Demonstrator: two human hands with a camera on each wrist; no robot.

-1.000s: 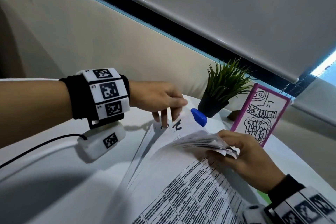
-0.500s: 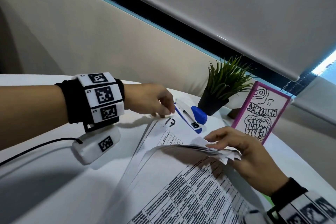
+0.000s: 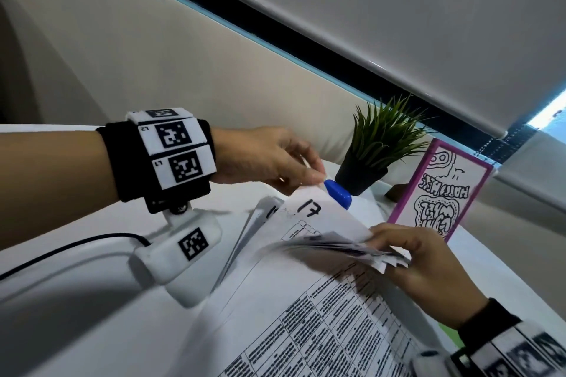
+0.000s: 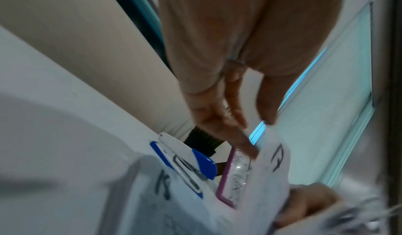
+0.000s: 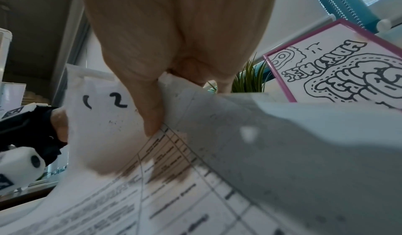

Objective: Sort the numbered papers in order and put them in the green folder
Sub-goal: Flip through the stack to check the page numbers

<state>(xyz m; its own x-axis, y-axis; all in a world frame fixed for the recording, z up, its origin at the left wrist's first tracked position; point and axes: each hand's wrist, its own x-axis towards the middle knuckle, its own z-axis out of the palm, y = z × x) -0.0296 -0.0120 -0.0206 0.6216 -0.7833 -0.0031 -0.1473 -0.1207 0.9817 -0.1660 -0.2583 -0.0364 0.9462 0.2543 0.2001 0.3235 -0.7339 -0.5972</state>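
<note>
So, starting at the left side of the table [image 3: 76, 300]: got the left hand [image 3: 263, 159] with thumb and fingertips clamped on the top corner of the sheet marked 17 [image 3: 309, 214], peeling it up off the spread pile. Half a second back was just sitting on that corner with the sheet lying flat and the whole blue-and-white stapler [image 3: 337, 197] on show. Now only seeing its blue tail poking out behind the lifted edge. Probably means one more number picked out and headed for its slot in the order. Spotted what looks like a 15 underneath in the left wrist view, bit blurry though.

Moving right, past the potted plant [image 3: 376, 144] near the far edge: right hand [image 3: 428, 266] curled round a fanned bundle of papers [image 3: 333, 246], thumb on top, fingers underneath, what looks like a 12 under the thumb. Hasn't really budged.

Further right, a pink-framed drawing [image 3: 441, 193] propped up. As for the green folder [image 3: 450, 335], only catching a green sliver under the papers by the right wrist, near right edge. Guessing still a fair way off filing anything.
</note>
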